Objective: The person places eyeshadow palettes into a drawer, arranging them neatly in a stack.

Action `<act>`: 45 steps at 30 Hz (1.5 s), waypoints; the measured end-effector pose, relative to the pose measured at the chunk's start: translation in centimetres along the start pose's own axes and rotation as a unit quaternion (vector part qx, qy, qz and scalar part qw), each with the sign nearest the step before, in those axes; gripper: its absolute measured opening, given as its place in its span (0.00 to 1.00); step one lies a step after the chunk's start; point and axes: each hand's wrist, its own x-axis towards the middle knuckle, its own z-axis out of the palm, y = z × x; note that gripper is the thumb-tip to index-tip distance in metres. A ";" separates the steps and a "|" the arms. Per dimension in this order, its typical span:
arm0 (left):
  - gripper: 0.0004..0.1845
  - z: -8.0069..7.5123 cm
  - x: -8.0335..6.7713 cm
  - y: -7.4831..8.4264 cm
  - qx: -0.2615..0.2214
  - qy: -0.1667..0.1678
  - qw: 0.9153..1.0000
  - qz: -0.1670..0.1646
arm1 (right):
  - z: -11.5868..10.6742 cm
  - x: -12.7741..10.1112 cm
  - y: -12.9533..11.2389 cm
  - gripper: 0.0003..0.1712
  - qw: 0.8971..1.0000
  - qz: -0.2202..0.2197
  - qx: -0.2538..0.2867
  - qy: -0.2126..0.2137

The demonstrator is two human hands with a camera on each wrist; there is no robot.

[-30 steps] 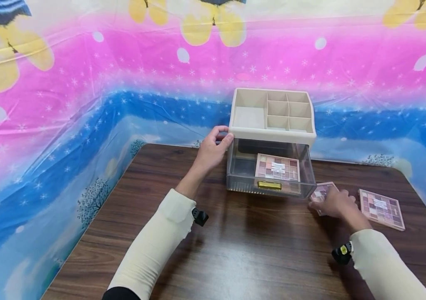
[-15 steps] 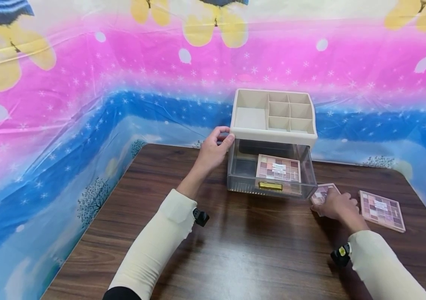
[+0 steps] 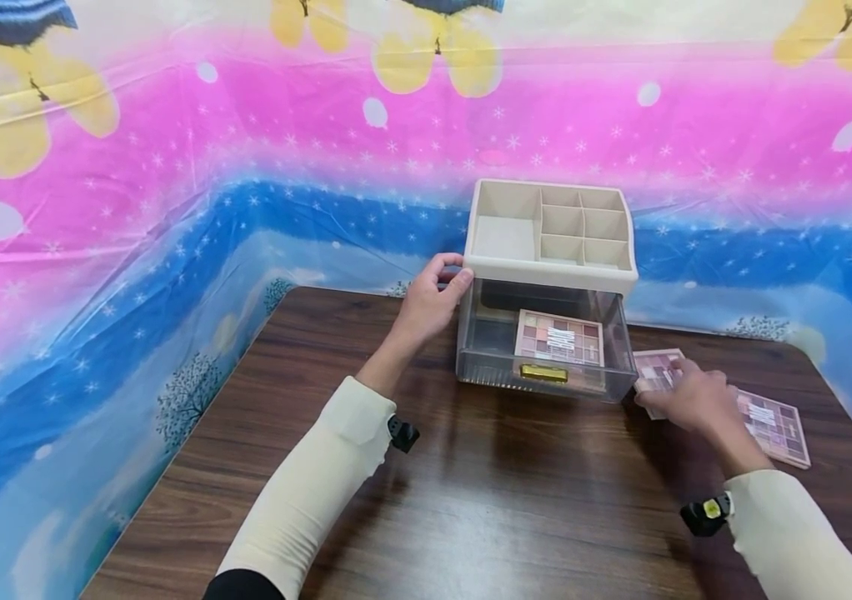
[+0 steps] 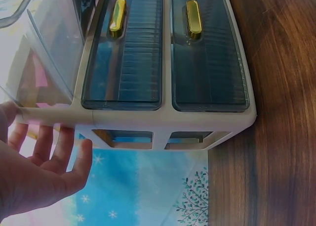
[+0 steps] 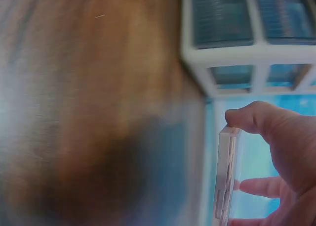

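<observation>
A cream cosmetics organizer [image 3: 552, 268] stands at the back of the table, its clear top drawer [image 3: 489, 367] pulled out. My left hand [image 3: 429, 302] holds the organizer's upper left side, thumb at the front edge and fingers [image 4: 61, 149] along the side wall. In my right hand [image 3: 699, 400] is an eyeshadow palette [image 3: 654, 372], pinched between thumb and fingers just right of the drawer. The right wrist view shows the palette edge-on [image 5: 226, 169], thumb on its near edge. Another eyeshadow palette [image 3: 559, 337] lies inside the drawer.
A third palette [image 3: 782, 429] lies on the brown wooden table [image 3: 456, 517], partly behind my right hand. Two smoky drawers with gold handles [image 4: 193, 19] are closed below the open one. A printed cloth [image 3: 366, 225] hangs behind the table.
My right hand has moved right and slightly away from me with its palette, now overlapping the third palette in the head view. My left hand keeps its hold on the organizer.
</observation>
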 end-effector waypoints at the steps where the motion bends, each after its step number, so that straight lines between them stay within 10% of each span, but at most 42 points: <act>1: 0.19 0.0 0.0 0.0 0.000 0.001 1.000 0.000 | -0.6 -0.2 -0.2 0.56 1.000 -0.007 0.002 0.013; 22: 0.19 -0.1 0.1 0.3 0.005 0.001 1.000 -0.004 | -12.4 -5.4 -6.3 0.54 0.976 -0.123 0.115 0.140; 31: 0.20 -0.1 0.0 0.2 0.006 0.004 1.000 -0.003 | -12.1 -6.4 -9.9 0.49 0.950 -0.293 0.064 0.083; 45: 0.19 0.0 0.0 0.1 0.005 0.004 1.000 0.001 | -10.2 -5.7 -13.3 0.38 0.924 -0.381 0.014 0.019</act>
